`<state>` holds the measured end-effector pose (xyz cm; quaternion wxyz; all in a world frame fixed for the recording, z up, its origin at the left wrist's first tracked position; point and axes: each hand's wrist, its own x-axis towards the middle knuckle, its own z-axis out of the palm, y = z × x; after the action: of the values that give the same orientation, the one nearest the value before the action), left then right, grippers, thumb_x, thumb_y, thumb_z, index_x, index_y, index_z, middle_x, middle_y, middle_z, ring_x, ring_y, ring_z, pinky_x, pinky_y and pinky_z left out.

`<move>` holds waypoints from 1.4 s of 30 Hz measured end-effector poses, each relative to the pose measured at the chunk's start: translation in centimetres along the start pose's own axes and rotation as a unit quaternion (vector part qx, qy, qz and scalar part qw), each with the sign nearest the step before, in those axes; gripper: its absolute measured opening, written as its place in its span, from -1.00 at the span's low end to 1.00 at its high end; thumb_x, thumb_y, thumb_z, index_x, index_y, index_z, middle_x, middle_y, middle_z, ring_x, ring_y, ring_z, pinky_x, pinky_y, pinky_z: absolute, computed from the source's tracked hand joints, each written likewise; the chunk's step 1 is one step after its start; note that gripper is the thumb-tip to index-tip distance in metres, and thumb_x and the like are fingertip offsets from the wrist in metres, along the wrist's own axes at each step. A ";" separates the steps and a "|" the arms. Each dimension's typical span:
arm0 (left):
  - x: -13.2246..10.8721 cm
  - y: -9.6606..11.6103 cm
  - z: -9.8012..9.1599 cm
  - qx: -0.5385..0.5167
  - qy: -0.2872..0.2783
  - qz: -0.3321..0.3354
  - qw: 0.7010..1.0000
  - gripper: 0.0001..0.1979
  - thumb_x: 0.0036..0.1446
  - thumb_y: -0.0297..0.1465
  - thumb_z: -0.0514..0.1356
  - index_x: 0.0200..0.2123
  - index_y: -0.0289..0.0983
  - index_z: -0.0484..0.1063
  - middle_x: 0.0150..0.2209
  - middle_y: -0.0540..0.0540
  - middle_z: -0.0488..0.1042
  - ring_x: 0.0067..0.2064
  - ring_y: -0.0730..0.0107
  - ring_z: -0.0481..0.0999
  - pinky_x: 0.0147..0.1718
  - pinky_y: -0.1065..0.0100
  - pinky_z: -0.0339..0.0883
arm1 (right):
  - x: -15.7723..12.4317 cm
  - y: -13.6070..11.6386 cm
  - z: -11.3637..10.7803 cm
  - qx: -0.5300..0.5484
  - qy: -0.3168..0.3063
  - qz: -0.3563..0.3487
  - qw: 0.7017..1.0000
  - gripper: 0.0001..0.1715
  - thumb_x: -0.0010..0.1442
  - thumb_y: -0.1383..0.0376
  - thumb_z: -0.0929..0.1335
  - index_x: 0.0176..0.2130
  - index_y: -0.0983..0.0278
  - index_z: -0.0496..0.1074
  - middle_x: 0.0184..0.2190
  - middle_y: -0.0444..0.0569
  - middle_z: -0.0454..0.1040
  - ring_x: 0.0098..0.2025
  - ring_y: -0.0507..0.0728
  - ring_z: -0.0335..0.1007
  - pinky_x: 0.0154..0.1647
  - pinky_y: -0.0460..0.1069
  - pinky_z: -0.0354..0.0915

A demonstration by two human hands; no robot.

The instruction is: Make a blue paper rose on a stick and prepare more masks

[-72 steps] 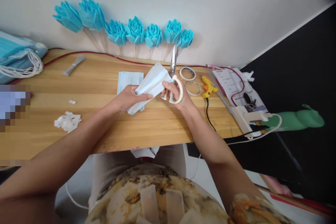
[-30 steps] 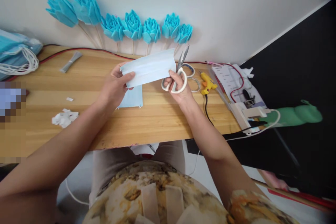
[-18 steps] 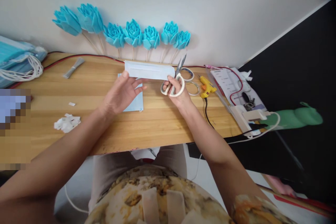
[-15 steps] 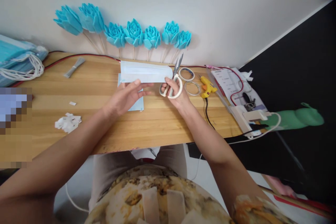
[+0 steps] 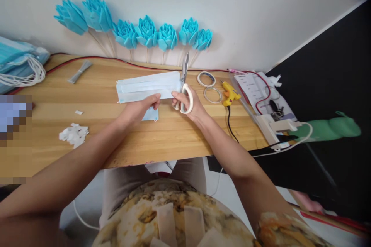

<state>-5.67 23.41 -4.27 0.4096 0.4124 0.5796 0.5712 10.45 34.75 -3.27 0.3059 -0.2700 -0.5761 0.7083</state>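
A pale blue face mask (image 5: 145,85) without visible ear loops is held level above the table. My left hand (image 5: 142,109) pinches its near edge, thumb on top and fingers curled below. In my right hand (image 5: 193,104) are scissors (image 5: 187,94) with white handles, their blades pointing up and away past the mask's right end. The right thumb also presses on the mask's near right corner. Another light blue mask piece (image 5: 150,114) lies on the table beneath, partly hidden by the left hand and the held mask.
Several blue flowers (image 5: 146,32) on sticks lean against the wall. Two tape rolls (image 5: 213,95), a yellow glue gun (image 5: 230,93) and a power strip (image 5: 269,133) lie right. On the left are white scraps (image 5: 74,134), a bundle of ties (image 5: 79,72) and packed masks (image 5: 17,61).
The held mask has shifted left and tilted slightly. My left hand has closed from spread fingers onto its near edge. The scissors have moved left with my right hand, blades now more upright.
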 end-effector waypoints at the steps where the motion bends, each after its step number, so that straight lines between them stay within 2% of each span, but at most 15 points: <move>1: 0.0 0.1 0.1 -0.009 -0.002 -0.003 1.000 -0.58 0.22 -0.15 0.22 -0.61 -0.22 0.34 -0.51 -0.04 0.33 -0.39 0.33 0.31 -0.29 0.29 0.25 | 0.0 0.0 0.0 0.003 -0.001 -0.003 1.000 -0.26 -0.15 -0.08 0.66 -0.24 0.21 0.30 -0.60 -0.29 0.45 -0.57 -0.03 0.38 -0.62 -0.13 0.23; 6: -0.1 0.6 0.5 -0.022 0.008 -0.004 1.000 -0.61 0.19 -0.19 0.20 -0.62 -0.22 0.32 -0.53 -0.05 0.32 -0.41 0.35 0.30 -0.30 0.29 0.22 | -0.1 -0.1 -0.1 -0.006 -0.007 -0.026 1.000 -0.32 -0.08 -0.05 0.65 -0.25 0.21 0.31 -0.60 -0.29 0.44 -0.56 -0.03 0.37 -0.60 -0.12 0.23; 12: -0.2 1.1 0.2 0.096 0.002 0.013 0.995 -0.46 0.28 -0.10 0.17 -0.68 -0.21 0.20 -0.60 -0.02 0.24 -0.50 0.37 0.22 -0.39 0.27 0.13 | 0.1 0.2 -0.4 0.006 -0.004 -0.022 1.000 -0.33 -0.08 -0.07 0.65 -0.30 0.21 0.29 -0.60 -0.28 0.39 -0.56 -0.01 0.36 -0.58 -0.09 0.23; 16: 0.2 0.6 0.1 -0.002 -0.025 0.045 0.999 -0.44 0.32 -0.13 0.22 -0.68 -0.22 0.20 -0.61 -0.02 0.23 -0.50 0.40 0.23 -0.40 0.29 0.15 | 0.2 0.2 -0.4 0.039 -0.015 -0.005 0.999 -0.37 -0.05 -0.05 0.63 -0.30 0.21 0.31 -0.57 -0.26 0.40 -0.53 -0.03 0.32 -0.55 -0.09 0.23; 18: 0.5 0.7 0.0 -0.077 0.000 0.043 0.996 -0.47 0.33 -0.17 0.24 -0.65 -0.23 0.23 -0.61 0.00 0.22 -0.51 0.43 0.22 -0.42 0.32 0.17 | 0.3 0.0 -0.3 0.062 -0.010 -0.007 0.998 -0.36 -0.04 -0.08 0.62 -0.24 0.22 0.34 -0.50 -0.24 0.44 -0.53 -0.05 0.29 -0.58 -0.11 0.16; 21: 0.8 1.4 -0.3 -0.171 0.069 0.014 0.983 -0.60 0.36 -0.23 0.26 -0.53 -0.25 0.38 -0.60 0.04 0.18 -0.55 0.48 0.21 -0.48 0.36 0.17 | 0.1 -0.4 -0.1 0.074 -0.017 -0.032 0.997 -0.32 -0.01 -0.10 0.59 -0.11 0.21 0.37 -0.44 -0.22 0.48 -0.51 -0.06 0.25 -0.59 -0.12 0.10; 25: 1.0 2.4 -0.7 -0.223 0.132 0.010 0.966 -0.71 0.39 -0.24 0.25 -0.37 -0.26 0.48 -0.60 0.08 0.19 -0.56 0.50 0.24 -0.51 0.39 0.18 | -0.6 -0.9 0.2 0.007 -0.057 -0.031 0.998 -0.26 0.05 -0.11 0.56 0.05 0.21 0.38 -0.40 -0.18 0.52 -0.47 -0.02 0.30 -0.52 -0.10 0.18; 29: 1.0 2.6 -0.8 -0.221 0.165 0.029 0.961 -0.69 0.36 -0.15 0.29 -0.36 -0.23 0.46 -0.61 0.10 0.19 -0.57 0.50 0.25 -0.49 0.38 0.22 | -1.4 -1.3 0.4 -0.081 -0.105 0.006 0.991 -0.26 0.10 -0.13 0.54 0.07 0.25 0.42 -0.36 -0.12 0.53 -0.35 0.05 0.44 -0.35 -0.04 0.32; 32: 0.9 2.7 -0.7 -0.198 0.176 0.046 0.963 -0.66 0.34 -0.09 0.30 -0.35 -0.20 0.44 -0.61 0.09 0.18 -0.56 0.47 0.25 -0.49 0.37 0.24 | -1.7 -1.5 0.3 -0.131 -0.127 0.012 0.983 -0.28 0.12 -0.15 0.53 0.06 0.24 0.47 -0.33 -0.11 0.51 -0.25 0.10 0.50 -0.31 -0.04 0.32; 37: 1.0 2.7 -1.0 -0.110 0.192 0.050 0.974 -0.60 0.37 0.02 0.19 -0.32 -0.18 0.41 -0.61 0.06 0.19 -0.52 0.40 0.29 -0.47 0.33 0.26 | -1.3 -0.8 -0.2 -0.142 -0.128 0.020 0.981 -0.31 0.12 -0.17 0.52 0.04 0.24 0.53 -0.35 -0.12 0.47 -0.31 0.08 0.48 -0.35 -0.04 0.35; 42: 1.0 2.3 -1.0 -0.089 0.189 0.065 0.976 -0.58 0.34 0.05 0.19 -0.36 -0.16 0.41 -0.60 0.05 0.20 -0.51 0.39 0.31 -0.44 0.31 0.27 | -1.1 -0.5 -0.4 -0.151 -0.134 0.020 0.979 -0.25 0.14 -0.19 0.50 0.09 0.26 0.53 -0.39 -0.13 0.44 -0.38 0.05 0.43 -0.40 -0.04 0.35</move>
<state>-6.96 24.06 -1.95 0.2896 0.2956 0.5654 0.7135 11.53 34.28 -2.86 0.1677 -0.2268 -0.7067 0.6488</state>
